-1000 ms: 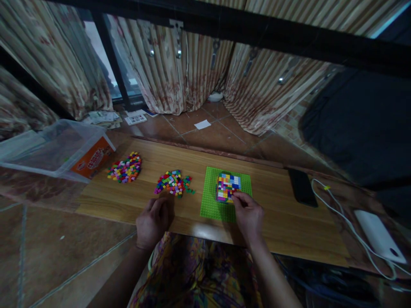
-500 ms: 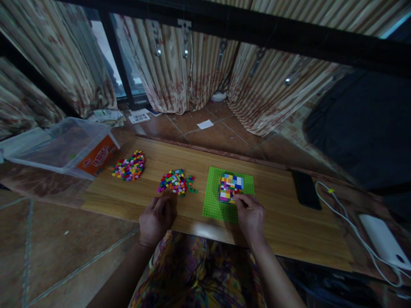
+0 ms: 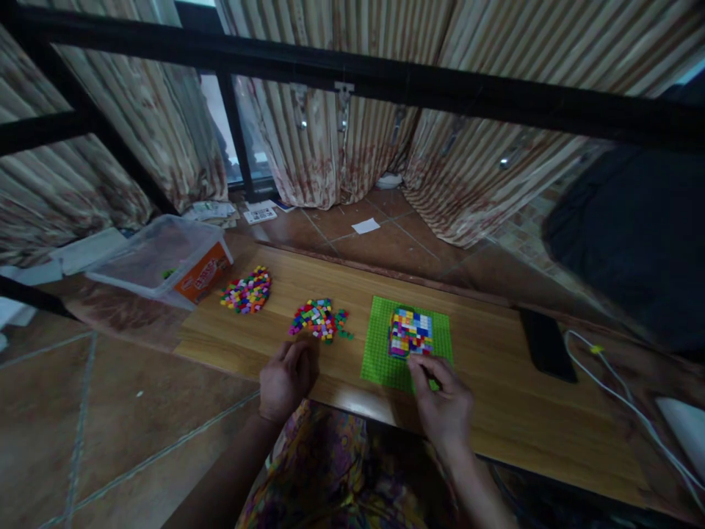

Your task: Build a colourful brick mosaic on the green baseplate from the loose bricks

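Note:
On the green studded baseplate (image 3: 377, 345) stands a block built of multicoloured toy bricks (image 3: 410, 330). My right hand (image 3: 443, 397) is at its near edge, thumb and forefinger pinched together; whatever is between the tips is too small to make out. My left hand (image 3: 286, 378) rests by the table's near edge with its fingers curled closed, just in front of a loose pile of small coloured bricks (image 3: 316, 319). Its fingertips are hidden, so I cannot see what they hold, if anything. Several green bricks lie at that pile's right side.
Farther left on the wooden table (image 3: 496, 397) lies a second brick pile (image 3: 247, 290). Beside it is a clear plastic bin (image 3: 148, 257) with an orange label. A black phone (image 3: 545, 344) and a white cable (image 3: 622, 393) are on the right. Curtains hang behind a dark rail.
My right hand has drawn back slightly toward me from the built block, still pinching. My left hand stays curled in front of the pile. The whole view has shifted.

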`<state>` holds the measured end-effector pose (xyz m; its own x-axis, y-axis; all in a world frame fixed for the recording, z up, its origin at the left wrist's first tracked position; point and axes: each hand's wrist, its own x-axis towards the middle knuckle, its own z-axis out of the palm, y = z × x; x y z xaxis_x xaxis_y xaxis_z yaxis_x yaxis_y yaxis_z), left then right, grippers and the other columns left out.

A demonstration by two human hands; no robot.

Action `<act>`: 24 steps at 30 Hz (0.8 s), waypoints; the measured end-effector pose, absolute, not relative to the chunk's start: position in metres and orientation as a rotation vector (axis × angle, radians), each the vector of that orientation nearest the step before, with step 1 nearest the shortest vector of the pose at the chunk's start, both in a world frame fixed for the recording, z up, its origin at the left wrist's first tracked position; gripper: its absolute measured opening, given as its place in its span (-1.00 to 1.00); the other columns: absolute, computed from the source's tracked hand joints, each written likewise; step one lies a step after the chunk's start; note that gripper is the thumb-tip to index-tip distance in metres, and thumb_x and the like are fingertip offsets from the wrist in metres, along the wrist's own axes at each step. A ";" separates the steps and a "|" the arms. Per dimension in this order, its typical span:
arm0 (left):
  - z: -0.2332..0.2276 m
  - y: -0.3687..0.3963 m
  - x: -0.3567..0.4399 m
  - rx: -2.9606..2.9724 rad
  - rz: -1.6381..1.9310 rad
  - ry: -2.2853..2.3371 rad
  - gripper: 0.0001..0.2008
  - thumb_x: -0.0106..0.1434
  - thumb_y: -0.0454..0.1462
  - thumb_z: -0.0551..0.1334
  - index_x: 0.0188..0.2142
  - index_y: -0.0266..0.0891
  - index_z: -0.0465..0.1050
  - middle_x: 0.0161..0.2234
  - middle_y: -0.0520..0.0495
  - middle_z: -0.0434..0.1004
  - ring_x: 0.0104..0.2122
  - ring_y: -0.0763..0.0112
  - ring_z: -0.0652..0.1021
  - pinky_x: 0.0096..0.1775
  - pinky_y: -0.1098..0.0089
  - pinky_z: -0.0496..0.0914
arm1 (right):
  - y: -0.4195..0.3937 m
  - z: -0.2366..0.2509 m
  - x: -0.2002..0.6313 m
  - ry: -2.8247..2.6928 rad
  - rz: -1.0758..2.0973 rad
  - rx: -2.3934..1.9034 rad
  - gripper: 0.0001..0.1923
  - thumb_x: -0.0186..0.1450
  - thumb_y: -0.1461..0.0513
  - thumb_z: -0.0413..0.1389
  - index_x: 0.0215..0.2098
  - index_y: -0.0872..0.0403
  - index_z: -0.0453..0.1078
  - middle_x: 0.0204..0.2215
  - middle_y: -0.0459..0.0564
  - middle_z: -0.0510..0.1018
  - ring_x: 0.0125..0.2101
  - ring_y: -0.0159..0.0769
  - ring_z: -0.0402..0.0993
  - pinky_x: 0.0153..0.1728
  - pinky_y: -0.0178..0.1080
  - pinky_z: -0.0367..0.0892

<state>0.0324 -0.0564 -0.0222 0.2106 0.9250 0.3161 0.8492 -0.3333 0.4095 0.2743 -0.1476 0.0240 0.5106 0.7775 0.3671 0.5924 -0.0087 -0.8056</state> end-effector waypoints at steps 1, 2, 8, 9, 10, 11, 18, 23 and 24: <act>-0.022 -0.057 0.032 2.320 0.776 1.718 -0.78 0.31 -0.23 0.07 -0.17 -0.18 0.46 -0.28 -0.06 0.52 -0.37 0.42 0.53 -0.41 0.49 0.28 | -0.147 0.026 0.266 -1.211 0.263 -1.682 -0.86 0.28 0.16 0.11 -0.31 0.02 0.50 -0.35 -0.08 0.57 -0.32 -0.34 0.50 -0.28 -0.32 0.35; -0.022 -0.057 0.033 2.315 0.775 1.715 -0.78 0.32 -0.22 0.07 -0.17 -0.18 0.46 -0.29 -0.06 0.52 -0.37 0.42 0.53 -0.41 0.49 0.28 | -0.145 0.027 0.257 -1.259 0.311 -1.668 -0.86 0.29 0.17 0.10 -0.30 0.01 0.49 -0.35 -0.09 0.57 -0.32 -0.35 0.49 -0.28 -0.33 0.35; -0.025 -0.058 0.032 2.294 0.766 1.689 -0.78 0.32 -0.23 0.04 -0.19 -0.18 0.45 -0.29 -0.06 0.50 -0.36 0.42 0.52 -0.38 0.47 0.32 | -0.119 0.014 0.214 -1.478 0.470 -1.651 -0.83 0.31 0.25 0.03 -0.30 0.02 0.47 -0.35 -0.07 0.55 -0.34 -0.34 0.48 -0.28 -0.31 0.35; -0.025 -0.058 0.032 2.292 0.766 1.683 -0.77 0.32 -0.23 0.04 -0.19 -0.18 0.44 -0.30 -0.06 0.50 -0.36 0.42 0.52 -0.38 0.47 0.32 | -0.112 0.012 0.210 -1.502 0.472 -1.658 -0.83 0.31 0.26 0.02 -0.29 0.02 0.47 -0.34 -0.06 0.54 -0.32 -0.33 0.47 -0.27 -0.30 0.35; -0.025 -0.058 0.032 2.290 0.768 1.675 -0.77 0.32 -0.23 0.03 -0.19 -0.18 0.44 -0.30 -0.07 0.50 -0.36 0.42 0.52 -0.38 0.47 0.32 | -0.105 0.010 0.207 -1.532 0.469 -1.666 -0.82 0.31 0.27 0.01 -0.27 0.02 0.47 -0.33 -0.05 0.54 -0.31 -0.32 0.47 -0.25 -0.29 0.35; -0.025 -0.058 0.032 2.287 0.773 1.666 -0.77 0.32 -0.23 0.03 -0.18 -0.18 0.44 -0.30 -0.07 0.50 -0.36 0.42 0.52 -0.38 0.47 0.33 | -0.097 0.008 0.204 -1.569 0.458 -1.674 -0.82 0.31 0.27 0.01 -0.24 0.02 0.46 -0.31 -0.04 0.53 -0.29 -0.30 0.46 -0.23 -0.28 0.35; -0.022 -0.059 0.031 2.264 0.791 1.626 -0.77 0.33 -0.25 0.03 -0.15 -0.19 0.42 -0.28 -0.09 0.49 -0.35 0.43 0.52 -0.34 0.46 0.36 | -0.050 0.005 0.189 -1.873 0.301 -1.691 -0.78 0.29 0.21 0.07 -0.11 0.02 0.44 -0.28 0.01 0.47 -0.20 -0.21 0.39 -0.15 -0.21 0.30; -0.022 -0.060 0.031 2.259 0.804 1.610 -0.79 0.32 -0.25 0.04 -0.18 -0.20 0.42 -0.30 -0.09 0.49 -0.38 0.44 0.51 -0.36 0.47 0.35 | -0.047 -0.004 0.190 -1.903 0.237 -1.658 -0.83 0.31 0.24 0.04 -0.26 0.01 0.48 -0.32 -0.01 0.45 -0.25 -0.26 0.39 -0.19 -0.25 0.28; -0.022 -0.060 0.031 2.259 0.804 1.613 -0.79 0.32 -0.26 0.03 -0.18 -0.19 0.43 -0.30 -0.08 0.49 -0.38 0.45 0.51 -0.36 0.47 0.35 | -0.048 -0.006 0.193 -1.893 0.229 -1.664 -0.81 0.31 0.26 0.02 -0.29 0.01 0.48 -0.33 -0.01 0.45 -0.26 -0.26 0.39 -0.19 -0.26 0.27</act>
